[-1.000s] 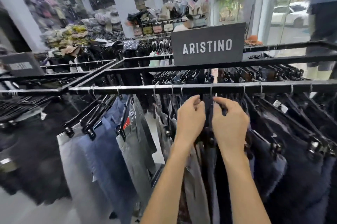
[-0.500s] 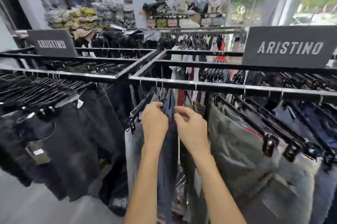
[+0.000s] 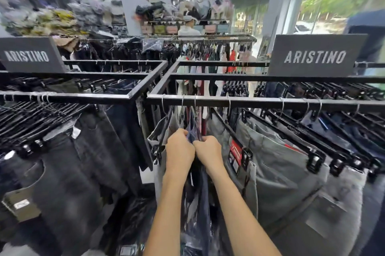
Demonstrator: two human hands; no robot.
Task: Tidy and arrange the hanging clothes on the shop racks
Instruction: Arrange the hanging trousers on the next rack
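Head view: my left hand (image 3: 180, 148) and right hand (image 3: 207, 149) touch, fingers curled and pinching the dark blue trousers (image 3: 201, 191) hanging under the rail (image 3: 260, 103). The cloth looks soft and limp; I judge its clip hanger the firmer hold. Grey jeans (image 3: 281, 176) crowd my right, black jeans (image 3: 68, 168) hang well left.

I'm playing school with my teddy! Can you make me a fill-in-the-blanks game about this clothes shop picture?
1. Both dark signs on the racks say ____.
2. The left hand and right hand are gripping a dark ____ garment.
3. The jeans just right of the hands are ____ in colour.
4. The trousers hang from black ____.

Missing words: ARISTINO; blue; grey; hangers
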